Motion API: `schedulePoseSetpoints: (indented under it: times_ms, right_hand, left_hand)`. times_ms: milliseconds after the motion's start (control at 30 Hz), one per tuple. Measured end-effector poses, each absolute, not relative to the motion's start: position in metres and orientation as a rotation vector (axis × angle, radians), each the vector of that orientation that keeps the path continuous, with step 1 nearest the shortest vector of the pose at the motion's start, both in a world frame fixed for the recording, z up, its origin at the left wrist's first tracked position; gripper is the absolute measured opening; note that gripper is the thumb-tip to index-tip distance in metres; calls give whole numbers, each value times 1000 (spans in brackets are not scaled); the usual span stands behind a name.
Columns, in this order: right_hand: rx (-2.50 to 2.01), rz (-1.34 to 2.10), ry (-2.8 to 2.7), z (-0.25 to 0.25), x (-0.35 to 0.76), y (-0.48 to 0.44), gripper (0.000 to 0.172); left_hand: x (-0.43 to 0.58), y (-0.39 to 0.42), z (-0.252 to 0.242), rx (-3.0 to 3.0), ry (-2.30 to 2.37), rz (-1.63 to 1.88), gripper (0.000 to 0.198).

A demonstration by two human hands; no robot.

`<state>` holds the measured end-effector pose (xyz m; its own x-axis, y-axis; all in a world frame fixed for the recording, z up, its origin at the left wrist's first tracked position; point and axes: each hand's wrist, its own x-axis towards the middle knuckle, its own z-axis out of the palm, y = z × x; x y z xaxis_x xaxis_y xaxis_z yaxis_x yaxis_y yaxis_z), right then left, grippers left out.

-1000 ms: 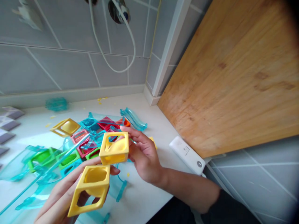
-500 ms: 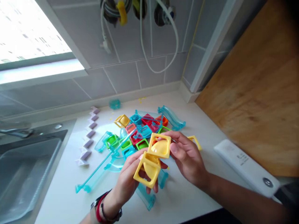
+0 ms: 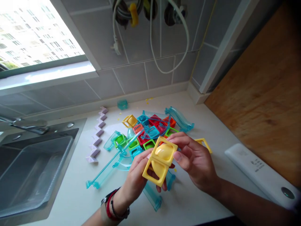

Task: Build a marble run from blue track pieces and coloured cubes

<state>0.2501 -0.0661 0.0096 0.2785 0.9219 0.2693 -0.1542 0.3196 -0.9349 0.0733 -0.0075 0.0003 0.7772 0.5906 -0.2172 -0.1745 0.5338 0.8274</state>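
Observation:
Two yellow cube-shaped marble-run blocks meet edge to edge between my hands. My left hand (image 3: 137,172) is closed round the lower yellow block (image 3: 158,169), its fingers passing behind and below it. The upper yellow block (image 3: 164,150) is pinched at its right side by my right hand (image 3: 195,160). Both blocks have open frames with curved inner surfaces. Just beyond my hands lies a pile of red, green, orange and blue blocks, among them a red block (image 3: 155,121) and a green block (image 3: 148,144), mixed with clear blue track pieces (image 3: 181,121).
A sink (image 3: 35,175) with a faucet (image 3: 28,125) is at left. A zigzag row of pale paper-like pieces (image 3: 97,140) stands beside the pile. At right are a white elongated device (image 3: 254,169) and a wooden board (image 3: 254,94). White cables (image 3: 188,37) hang on the tiled wall.
The two yellow blocks, angled and offset before, now line up edge to edge. The whole view has shifted, so the scene appears farther right.

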Motion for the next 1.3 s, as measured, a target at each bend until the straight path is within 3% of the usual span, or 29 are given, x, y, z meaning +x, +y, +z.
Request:
schedulePoseSetpoints:
  times_ms: [167, 367, 667, 933, 1300]
  right_hand:
    - [-957, 915, -1024, 9, 251, -66, 17]
    - [-957, 940, -1047, 10, 250, -66, 19]
    - [-971, 936, -1047, 9, 251, -65, 19]
    - [-985, 975, -1076, 10, 250, -65, 18]
    - [-1020, 941, -1154, 10, 252, -65, 24]
  left_hand:
    - [76, -8, 4, 900, 541, 499, 50]
    - [73, -8, 5, 936, 594, 505, 69]
    - [72, -9, -2, 945, 597, 541, 65]
    - [72, -8, 0, 974, 549, 487, 79]
    - [74, -10, 5, 894, 409, 419, 71]
